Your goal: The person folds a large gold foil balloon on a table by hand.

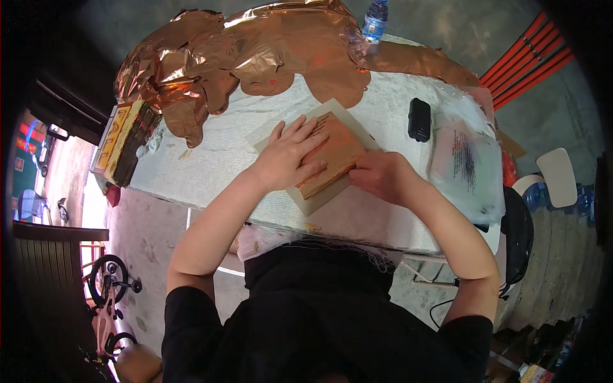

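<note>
The yellow box [121, 142], clear plastic bag [469, 171] and copper-coloured packet [340, 148] all bear printed lettering.

Shiny, crinkly copper-coloured foil [290, 41] lies along the table's [214, 150] far edge. The orange-brown sheet [337, 143] looks smooth (with only a little shine). By the right edge, see-through plastic bags [469, 182] look thin and glossy.

Copper-coloured piece [340, 143], on the table [172, 169]: face partly hidden under the left hand [287, 157]; print too small to read. Right hand [386, 177], above the table: fingertip hold on the piece unclear. Bottle [375, 25], at the table's far edge: top cut off. Copper foil [294, 41], across the table's far side: upper margin cut off. Black bag [520, 236], right of the table: partly hidden.
</note>
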`<state>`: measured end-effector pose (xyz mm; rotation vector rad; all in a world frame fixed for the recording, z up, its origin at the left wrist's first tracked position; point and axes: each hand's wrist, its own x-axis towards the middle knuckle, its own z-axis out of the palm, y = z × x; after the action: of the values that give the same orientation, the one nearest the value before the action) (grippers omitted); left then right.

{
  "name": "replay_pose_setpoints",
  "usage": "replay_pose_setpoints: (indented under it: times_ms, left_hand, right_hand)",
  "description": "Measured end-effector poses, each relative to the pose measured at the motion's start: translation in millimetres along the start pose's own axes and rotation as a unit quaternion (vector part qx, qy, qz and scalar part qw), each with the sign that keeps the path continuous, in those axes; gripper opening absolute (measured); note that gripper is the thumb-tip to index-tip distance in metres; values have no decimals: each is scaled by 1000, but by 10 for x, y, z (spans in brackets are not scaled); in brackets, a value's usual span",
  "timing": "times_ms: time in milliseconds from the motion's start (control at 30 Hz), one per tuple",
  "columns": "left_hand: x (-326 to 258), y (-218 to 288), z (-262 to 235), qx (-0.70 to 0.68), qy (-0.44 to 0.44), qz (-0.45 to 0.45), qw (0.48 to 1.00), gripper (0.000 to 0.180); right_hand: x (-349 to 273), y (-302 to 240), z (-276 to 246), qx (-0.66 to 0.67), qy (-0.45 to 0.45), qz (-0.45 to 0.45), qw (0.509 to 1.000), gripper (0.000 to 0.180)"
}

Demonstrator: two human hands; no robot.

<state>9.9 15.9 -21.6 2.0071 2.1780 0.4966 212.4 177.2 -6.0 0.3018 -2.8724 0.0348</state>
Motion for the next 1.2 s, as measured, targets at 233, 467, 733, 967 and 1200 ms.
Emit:
replay_pose_setpoints:
  times_ms: [233,467,733,967,1200]
  left_hand:
    - [-11,-2,3,2,-3,-3,1000,58]
    - [-9,-17,25,13,14,2,1000,59]
    - [-15,10,12,11,12,-3,1000,57]
    - [-25,-14,32,12,21,-2,1000,59]
    - [-5,-1,-9,4,9,-9,1000,61]
  right_hand:
    - [17,23,-4,6,-42,9,999,7]
    - [62,-5,-51,-34,-49,-31,998,3]
    - [47,-79,2,-155,-9,-99,983,8]
    - [67,-85,90,-168,10,-87,982,4]
    - [92,-42,110,-121,21,-62,990,8]
